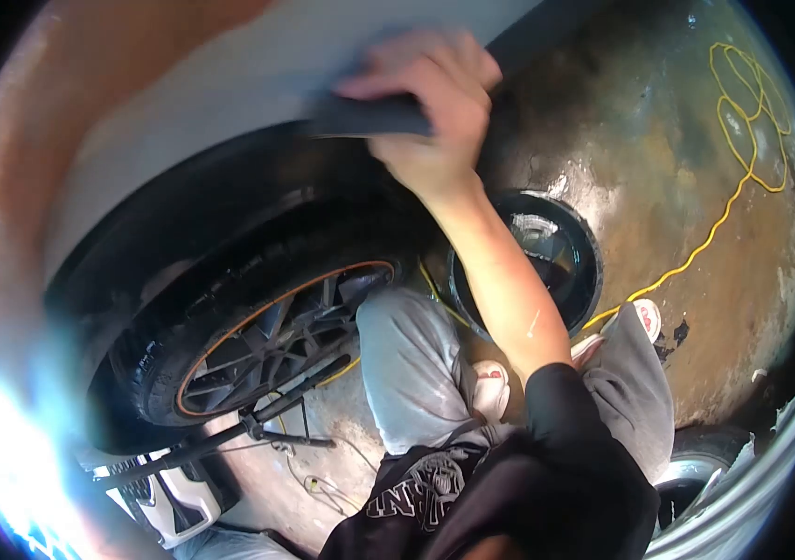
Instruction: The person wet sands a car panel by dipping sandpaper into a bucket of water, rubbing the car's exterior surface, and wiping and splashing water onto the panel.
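Note:
My right hand [444,103] reaches up and forward, its fingers wrapped round a dark flat block [374,117], which looks like a sanding block. Motion blurs the hand and the block. The block lies against, or very near, the grey car body panel [202,98] above the wheel arch; contact is hard to tell. Below it is a tyre [160,364] on a dark spoked wheel with an orange rim line [276,317]. My left hand is out of view.
A black bucket [593,271] with liquid in it stands beside my forearm. A yellow cord [696,250] runs across the stained floor and coils at upper right. Another wheel [687,495] lies at lower right, near plastic sheeting [780,467]. Bright light glares at left.

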A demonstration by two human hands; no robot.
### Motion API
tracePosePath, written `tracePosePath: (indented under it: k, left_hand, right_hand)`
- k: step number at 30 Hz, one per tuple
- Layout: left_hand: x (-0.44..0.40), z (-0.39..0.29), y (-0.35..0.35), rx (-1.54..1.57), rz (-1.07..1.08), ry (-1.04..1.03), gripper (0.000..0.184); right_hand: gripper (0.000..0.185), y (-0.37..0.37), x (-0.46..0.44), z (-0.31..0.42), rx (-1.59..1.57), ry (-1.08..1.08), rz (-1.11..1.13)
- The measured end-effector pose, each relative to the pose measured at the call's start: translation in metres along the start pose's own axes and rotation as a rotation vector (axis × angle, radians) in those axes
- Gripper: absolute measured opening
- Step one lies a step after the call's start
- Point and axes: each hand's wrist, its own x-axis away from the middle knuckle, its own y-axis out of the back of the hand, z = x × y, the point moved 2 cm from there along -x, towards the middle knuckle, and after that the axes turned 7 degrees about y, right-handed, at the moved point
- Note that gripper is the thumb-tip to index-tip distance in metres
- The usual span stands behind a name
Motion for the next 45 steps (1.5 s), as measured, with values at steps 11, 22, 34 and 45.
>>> tracePosePath:
  k: [11,22,34,45]
  left_hand:
    - [0.003,-0.015,-0.013,0.111,-0.062,0.182,0.048]
    - [-0.008,-0.019,-0.007,0.118,0.085,0.341,0.05]
    - [-0.029,-0.003,0.013,0.036,0.275,0.158,0.055]
    - [-0.026,-0.016,0.002,0.111,0.229,0.196,0.059]
  right_hand:
    - [0.022,-0.007,-0.023,0.027,-0.072,-0.013,0.071]
    - [0.024,0.001,-0.036,0.011,-0.006,0.049,0.083]
    - [0.02,0.062,0.059,-0.049,-0.238,-0.685,-0.052]
    - [0.033,0.051,0.032,-0.079,0.161,-0.042,0.166]
